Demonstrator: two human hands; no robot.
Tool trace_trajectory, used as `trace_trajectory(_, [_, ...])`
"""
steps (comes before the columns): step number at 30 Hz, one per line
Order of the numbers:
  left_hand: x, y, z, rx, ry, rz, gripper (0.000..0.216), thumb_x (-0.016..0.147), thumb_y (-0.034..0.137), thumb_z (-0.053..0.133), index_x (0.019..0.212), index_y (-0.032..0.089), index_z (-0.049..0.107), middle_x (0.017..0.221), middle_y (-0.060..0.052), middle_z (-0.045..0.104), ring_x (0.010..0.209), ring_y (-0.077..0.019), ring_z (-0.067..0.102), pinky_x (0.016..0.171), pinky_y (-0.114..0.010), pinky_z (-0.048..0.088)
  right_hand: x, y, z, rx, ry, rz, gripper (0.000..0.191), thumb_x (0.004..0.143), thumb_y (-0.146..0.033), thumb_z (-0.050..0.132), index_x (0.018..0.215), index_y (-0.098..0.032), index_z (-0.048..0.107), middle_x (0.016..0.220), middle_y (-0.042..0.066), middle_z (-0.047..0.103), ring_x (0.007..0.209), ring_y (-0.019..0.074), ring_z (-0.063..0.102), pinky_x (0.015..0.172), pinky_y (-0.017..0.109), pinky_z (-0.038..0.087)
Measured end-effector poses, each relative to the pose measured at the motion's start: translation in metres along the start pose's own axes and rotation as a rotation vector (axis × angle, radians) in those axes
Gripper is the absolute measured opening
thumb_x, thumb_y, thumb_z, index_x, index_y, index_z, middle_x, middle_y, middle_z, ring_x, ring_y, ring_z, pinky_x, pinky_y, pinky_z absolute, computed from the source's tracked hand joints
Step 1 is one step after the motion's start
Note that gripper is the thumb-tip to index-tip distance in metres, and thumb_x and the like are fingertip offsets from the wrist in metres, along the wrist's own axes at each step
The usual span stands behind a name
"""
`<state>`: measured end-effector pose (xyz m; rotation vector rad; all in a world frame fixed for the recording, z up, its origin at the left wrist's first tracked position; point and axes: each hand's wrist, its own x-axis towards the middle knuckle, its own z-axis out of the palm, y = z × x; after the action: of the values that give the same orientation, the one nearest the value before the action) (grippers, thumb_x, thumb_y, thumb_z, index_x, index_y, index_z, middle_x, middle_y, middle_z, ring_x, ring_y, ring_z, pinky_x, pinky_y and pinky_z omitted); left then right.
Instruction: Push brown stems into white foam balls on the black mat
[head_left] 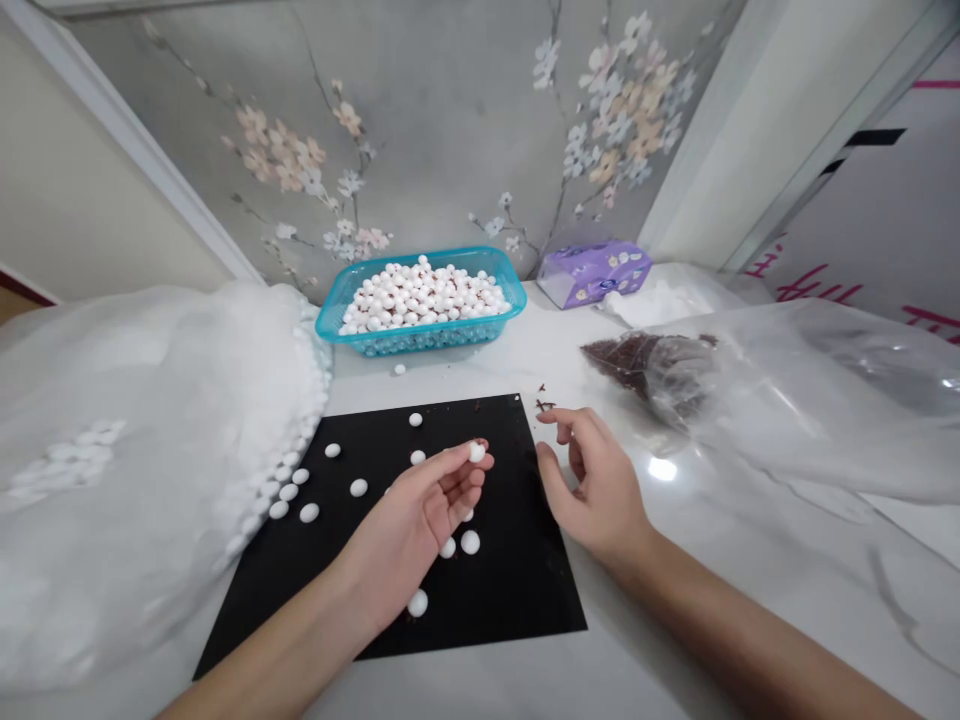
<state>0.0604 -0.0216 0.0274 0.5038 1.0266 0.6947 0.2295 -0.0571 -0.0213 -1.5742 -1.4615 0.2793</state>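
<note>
Smooth, round white pellets lie scattered on a matte black mat point(480, 560). Above the mat, the left hand point(420, 515) pinches one white pellet point(477, 452) in its fingers. The right hand point(592, 485) hovers at the mat's right edge — fingers loosely curled, empty — over the glossy marbled desk point(712, 620).

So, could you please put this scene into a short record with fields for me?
Left hand: left hand palm up over the black mat, pinching one white bead at its fingertips
Right hand: right hand at the mat's right edge, fingers curled, holding nothing visible
On the mat: loose white beads
Behind the mat: teal basket heaped with white beads
Left side: clear bag of white beads
Right side: clear bag with dark brown pieces
Far back: purple tissue pack
Surface: white table
</note>
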Motion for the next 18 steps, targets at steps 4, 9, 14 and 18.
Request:
trace_trajectory(4, [0.0,-0.004,0.0,0.031,-0.025,0.023,0.01,0.077,0.02,0.065,0.082,0.014,0.071,0.086,-0.003,0.066,0.077,-0.0077,0.058,0.071,-0.015,0.051,-0.007,-0.006,0.0,0.142,-0.113,-0.152,0.025,0.082,-0.021,0.054,0.107,-0.02,0.052,0.078,-0.001,0.047,0.047,0.0062,0.038,0.045,0.022,0.038])
trace_trajectory(9, [-0.005,-0.008,0.003,0.066,-0.055,0.016,0.009,0.074,0.023,0.069,0.079,0.016,0.071,0.079,0.0,0.063,0.076,-0.0063,0.056,0.074,-0.015,0.048,-0.014,-0.01,0.004,0.243,-0.163,-0.205,0.024,0.082,-0.019,0.057,0.105,-0.023,0.053,0.079,-0.002,0.048,0.047,0.0042,0.039,0.045,0.019,0.04])
trace_trajectory(14, [-0.01,-0.01,0.003,0.146,-0.05,0.032,0.012,0.073,0.028,0.071,0.079,0.018,0.071,0.081,0.0,0.063,0.076,-0.0057,0.054,0.076,-0.015,0.046,-0.017,-0.015,0.006,0.318,-0.13,-0.172,0.02,0.081,-0.017,0.059,0.099,-0.023,0.052,0.078,-0.004,0.046,0.043,0.0024,0.037,0.042,0.019,0.038])
trace_trajectory(18, [-0.011,-0.011,0.003,0.191,-0.072,0.055,0.011,0.074,0.028,0.069,0.081,0.019,0.07,0.083,0.0,0.063,0.079,-0.0068,0.055,0.076,-0.016,0.045,-0.02,-0.018,0.007,0.368,-0.108,-0.117,0.02,0.08,-0.015,0.058,0.098,-0.022,0.053,0.078,-0.004,0.044,0.043,0.0021,0.036,0.042,0.02,0.037])
